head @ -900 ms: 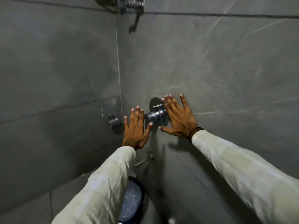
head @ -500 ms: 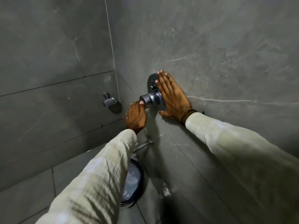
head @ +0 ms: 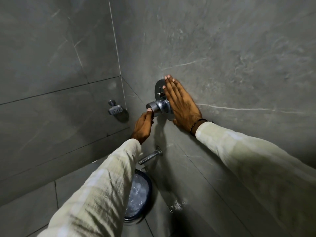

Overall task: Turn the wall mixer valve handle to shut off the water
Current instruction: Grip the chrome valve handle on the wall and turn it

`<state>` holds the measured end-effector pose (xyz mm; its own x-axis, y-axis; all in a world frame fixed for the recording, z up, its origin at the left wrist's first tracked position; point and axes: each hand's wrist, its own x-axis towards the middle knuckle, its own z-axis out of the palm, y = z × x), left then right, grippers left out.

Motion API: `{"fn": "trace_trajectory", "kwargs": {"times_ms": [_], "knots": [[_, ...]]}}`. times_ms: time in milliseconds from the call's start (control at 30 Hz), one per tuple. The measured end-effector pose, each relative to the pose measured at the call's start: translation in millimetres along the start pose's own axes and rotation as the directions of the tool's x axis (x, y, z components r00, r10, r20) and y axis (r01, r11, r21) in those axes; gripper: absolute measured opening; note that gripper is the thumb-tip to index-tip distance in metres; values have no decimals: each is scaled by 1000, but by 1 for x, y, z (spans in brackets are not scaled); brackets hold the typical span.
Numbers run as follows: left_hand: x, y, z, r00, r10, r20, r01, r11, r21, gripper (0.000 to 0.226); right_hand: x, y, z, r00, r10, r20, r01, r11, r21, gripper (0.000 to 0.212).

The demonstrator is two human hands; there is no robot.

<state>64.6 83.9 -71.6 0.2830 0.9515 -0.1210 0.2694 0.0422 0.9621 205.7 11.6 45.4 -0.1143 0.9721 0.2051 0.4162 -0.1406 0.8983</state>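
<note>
A chrome wall mixer valve handle (head: 158,105) sticks out from a round chrome plate (head: 158,86) on the grey tiled wall near the corner. My left hand (head: 142,126) is curled under the handle's outer end, thumb on its front face, fingers gripping it from below. My right hand (head: 182,103) lies flat against the wall and the plate just right of the handle, fingers together and pointing up. A chrome spout (head: 149,157) juts from the wall below the handle. I cannot tell whether water runs from it.
A blue bucket (head: 139,196) holding water stands on the floor under the spout. A chrome soap holder (head: 115,109) is fixed to the left wall. A wet patch (head: 177,204) glints on the lower wall at right. Grey tile walls meet at the corner.
My left hand went from open beside the handle to curled around its end from below. My right hand stayed flat on the wall. The view tilted down, bringing the bucket into sight.
</note>
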Motion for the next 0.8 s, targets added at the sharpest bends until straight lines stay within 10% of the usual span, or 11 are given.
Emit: {"fn": "trace_trajectory", "kwargs": {"times_ms": [800], "knots": [[-5, 7, -16, 996, 82, 20, -84, 957, 279, 88, -3, 2, -4, 1000, -2, 3, 2, 1000, -6, 108]]}}
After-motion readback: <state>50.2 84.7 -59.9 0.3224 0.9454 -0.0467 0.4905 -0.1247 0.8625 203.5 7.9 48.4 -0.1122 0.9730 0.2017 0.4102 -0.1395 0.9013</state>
